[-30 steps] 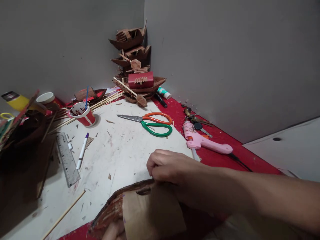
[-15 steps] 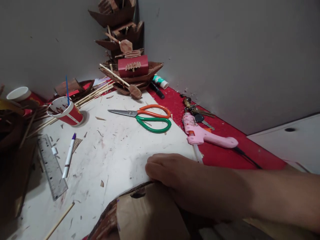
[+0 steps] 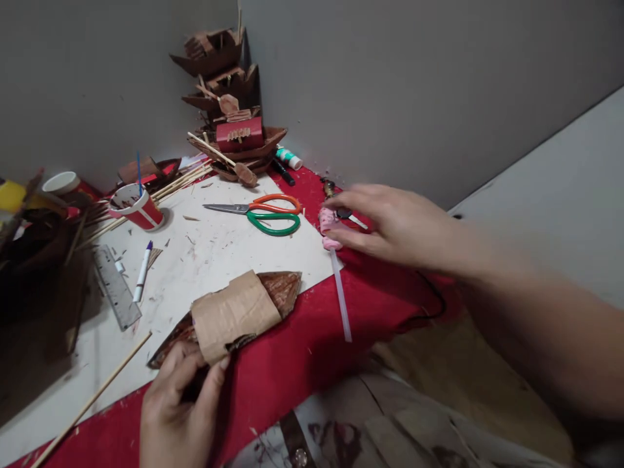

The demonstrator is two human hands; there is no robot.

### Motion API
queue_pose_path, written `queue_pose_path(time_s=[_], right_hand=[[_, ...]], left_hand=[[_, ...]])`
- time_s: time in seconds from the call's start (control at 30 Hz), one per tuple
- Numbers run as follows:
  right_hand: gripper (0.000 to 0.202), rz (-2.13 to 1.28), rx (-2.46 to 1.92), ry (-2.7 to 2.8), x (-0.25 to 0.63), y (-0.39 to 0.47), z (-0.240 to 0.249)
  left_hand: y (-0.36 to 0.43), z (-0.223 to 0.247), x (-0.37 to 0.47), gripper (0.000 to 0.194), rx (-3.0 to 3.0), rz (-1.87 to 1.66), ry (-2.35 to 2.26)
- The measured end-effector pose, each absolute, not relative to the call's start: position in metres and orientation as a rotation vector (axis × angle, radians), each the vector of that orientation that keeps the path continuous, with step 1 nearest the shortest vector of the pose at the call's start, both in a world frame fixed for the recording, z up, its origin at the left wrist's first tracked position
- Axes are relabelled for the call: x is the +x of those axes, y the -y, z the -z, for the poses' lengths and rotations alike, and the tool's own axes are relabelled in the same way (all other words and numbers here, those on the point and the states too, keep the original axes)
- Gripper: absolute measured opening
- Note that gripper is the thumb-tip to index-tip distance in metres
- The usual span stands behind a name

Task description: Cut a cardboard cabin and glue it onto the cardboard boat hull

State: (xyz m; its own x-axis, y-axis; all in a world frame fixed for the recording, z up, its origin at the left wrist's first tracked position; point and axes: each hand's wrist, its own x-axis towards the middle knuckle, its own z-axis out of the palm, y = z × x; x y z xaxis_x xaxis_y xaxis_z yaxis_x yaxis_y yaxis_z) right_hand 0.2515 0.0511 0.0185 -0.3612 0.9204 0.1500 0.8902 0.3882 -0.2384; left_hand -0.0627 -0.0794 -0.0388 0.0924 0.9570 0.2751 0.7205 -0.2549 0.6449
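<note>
A model boat with a brown cardboard hull point(image 3: 283, 290) and a curved tan cardboard cover point(image 3: 234, 309) lies tilted near the table's front. My left hand point(image 3: 178, 403) grips its near side, thumb at the cover's lower edge; some fingers are hidden under the hull. A ragged dark gap shows along that edge. Over the pink glue gun point(image 3: 327, 224) reaches my right hand point(image 3: 394, 224), its thumb and fingers apart on either side of the gun. The gun's handle is hidden beneath the hand. A translucent glue stick point(image 3: 342, 299) sticks out of it toward me.
Scissors point(image 3: 263, 213), a clear ruler point(image 3: 114, 286), a marker point(image 3: 143, 272) and a wooden stick point(image 3: 92, 400) lie on the white board point(image 3: 195, 260). Behind stand a paper cup point(image 3: 146, 214) and stacked model boats point(image 3: 251, 151) against the wall. Keys point(image 3: 358, 221) lie by the glue gun.
My right hand has left the boat and moved up and right to the glue gun. The boat, now fully in view, is in my left hand. The camera view has shifted.
</note>
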Motion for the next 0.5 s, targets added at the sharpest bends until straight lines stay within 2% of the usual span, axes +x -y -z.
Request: queue_pose_path(time_s=[0.07, 0.27, 0.5], right_hand=[[0.044, -0.075, -1.827, 2.455, 0.269, -0.041, -0.003], [0.038, 0.059, -1.901, 2.543, 0.279, -0.034, 0.029], [0.038, -0.109, -1.722, 2.406, 0.284, -0.036, 0.015]], left_hand=[[0.079, 0.038, -0.061, 0.007, 2.003, -0.981, -1.637], [0.078, 0.033, -0.060, 0.010, 1.830, -0.980, -1.621], [0.075, 0.027, -0.059, 0.018, 1.586, -1.015, -1.574]])
